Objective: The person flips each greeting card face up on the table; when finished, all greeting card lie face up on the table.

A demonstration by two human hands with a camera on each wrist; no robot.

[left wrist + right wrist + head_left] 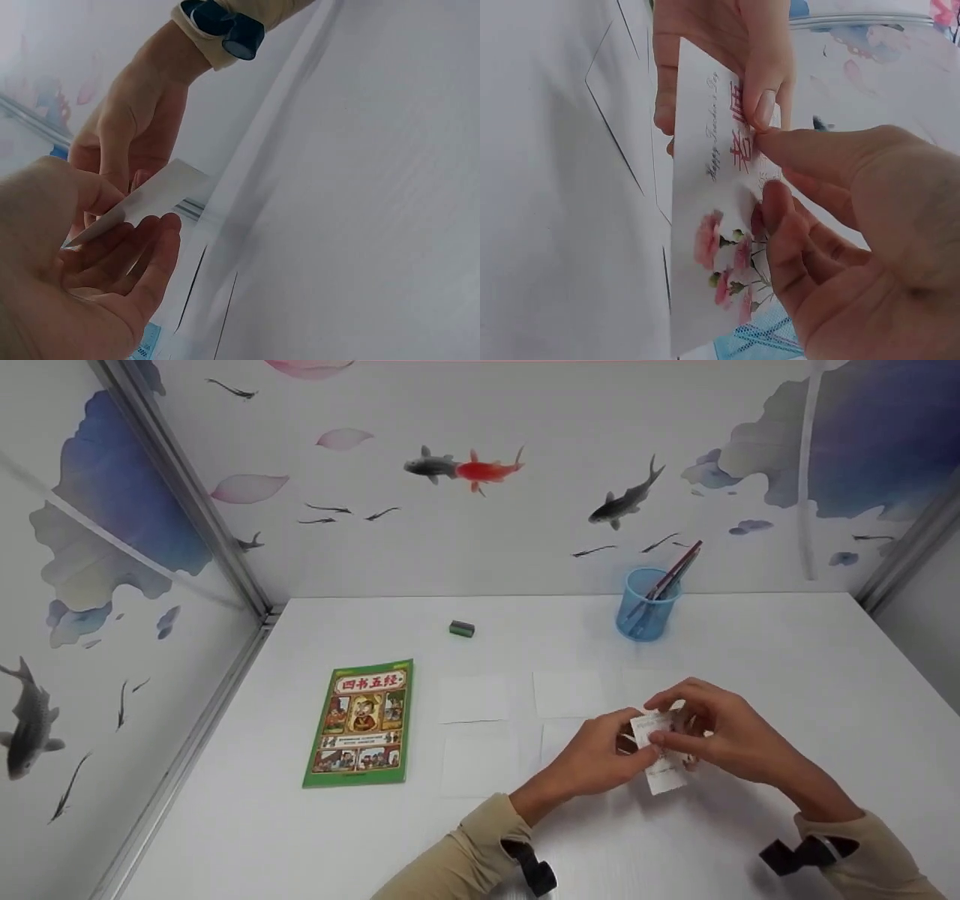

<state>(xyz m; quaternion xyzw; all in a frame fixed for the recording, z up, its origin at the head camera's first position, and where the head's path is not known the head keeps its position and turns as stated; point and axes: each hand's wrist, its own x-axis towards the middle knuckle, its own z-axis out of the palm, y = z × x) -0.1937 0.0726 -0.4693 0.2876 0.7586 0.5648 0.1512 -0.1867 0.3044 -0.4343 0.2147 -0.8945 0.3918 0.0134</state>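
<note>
Between both hands, above the white table, is a greeting card (667,781) with a white face, red Chinese characters, "Happy Teacher's Day" script and printed pink carnations, plainest in the right wrist view. My left hand (600,757) pinches one edge of the card, its thumb on the printed face and its fingers behind. From the other side my right hand (720,735) pinches the same card, thumb tip close to the left thumb. The left wrist view shows the card's plain back (154,199) edge-on and tilted.
White paper sheets lie in rows on the table, among them a left sheet (472,697) and a middle sheet (566,694). A green-bordered book (360,725) lies left of them. At the back are a small dark green block (462,628) and a blue mesh pen cup (645,615) holding pens.
</note>
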